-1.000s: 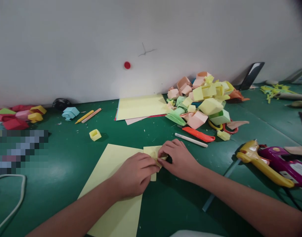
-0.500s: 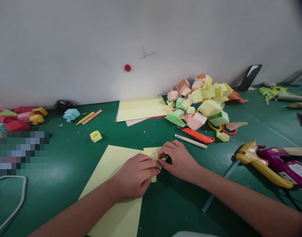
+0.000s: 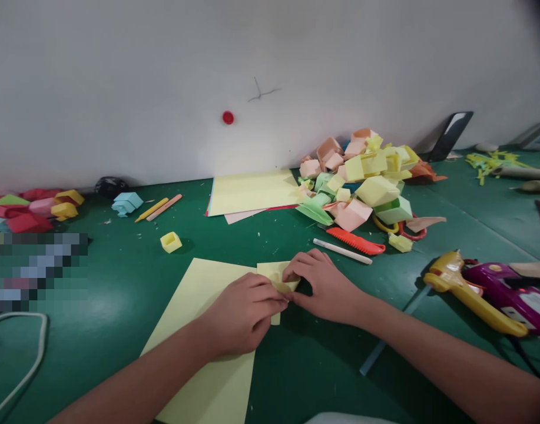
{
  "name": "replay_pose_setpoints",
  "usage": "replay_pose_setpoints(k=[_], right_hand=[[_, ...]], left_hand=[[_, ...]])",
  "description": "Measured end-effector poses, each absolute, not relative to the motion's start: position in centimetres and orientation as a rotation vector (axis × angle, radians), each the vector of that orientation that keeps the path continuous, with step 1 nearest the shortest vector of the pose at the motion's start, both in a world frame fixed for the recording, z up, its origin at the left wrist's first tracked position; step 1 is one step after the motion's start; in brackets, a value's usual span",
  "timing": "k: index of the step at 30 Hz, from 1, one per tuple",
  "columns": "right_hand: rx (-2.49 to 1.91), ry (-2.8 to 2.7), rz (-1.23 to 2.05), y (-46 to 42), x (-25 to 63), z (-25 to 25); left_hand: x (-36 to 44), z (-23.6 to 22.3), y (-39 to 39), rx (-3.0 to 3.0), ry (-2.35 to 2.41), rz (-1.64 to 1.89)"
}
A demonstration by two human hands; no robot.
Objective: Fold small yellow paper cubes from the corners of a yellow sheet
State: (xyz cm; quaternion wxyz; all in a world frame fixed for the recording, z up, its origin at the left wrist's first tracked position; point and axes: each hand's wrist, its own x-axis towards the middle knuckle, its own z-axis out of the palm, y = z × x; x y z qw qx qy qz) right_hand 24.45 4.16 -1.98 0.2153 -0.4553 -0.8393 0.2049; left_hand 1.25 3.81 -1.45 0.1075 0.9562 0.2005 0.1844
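Between my two hands is a small piece of yellow paper (image 3: 270, 269), partly folded, its lower strip poking out beneath the fingers. My left hand (image 3: 245, 312) is closed on its left side, the wrist resting over a large yellow sheet (image 3: 217, 274) that lies flat. On the other side my right hand (image 3: 325, 285) pinches the paper's right edge between thumb and fingers. The fingertips of both hands nearly meet, and they hide the middle of the folds. A small yellow paper box (image 3: 171, 242) stands open-topped beyond the large sheet.
A heap of folded paper boxes (image 3: 362, 176) sits by the wall, with a red cutter (image 3: 355, 240) and a pale stick (image 3: 343, 251) before it. A yellow glue gun (image 3: 473, 294) lies at the right. Stacked paper sheets (image 3: 252, 194) and two pencils (image 3: 158, 209) lie further back.
My right hand's fingers have shifted slightly on the small paper, and more of its folded right edge shows now. My left hand stays in place. The view has tilted a little.
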Motion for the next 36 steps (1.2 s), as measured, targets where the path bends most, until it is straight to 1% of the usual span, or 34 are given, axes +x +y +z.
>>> replay_pose_setpoints(k=[29,36], right_hand=[[-1.240,-2.218,0.775,5.9,26.0,-2.2],[-1.117,-2.302,0.716,5.6,26.6,-1.9]], left_hand=[[1.1,-1.7,3.8,2.789,0.619,0.544],[1.1,-1.6,3.7,2.799,0.634,0.522]])
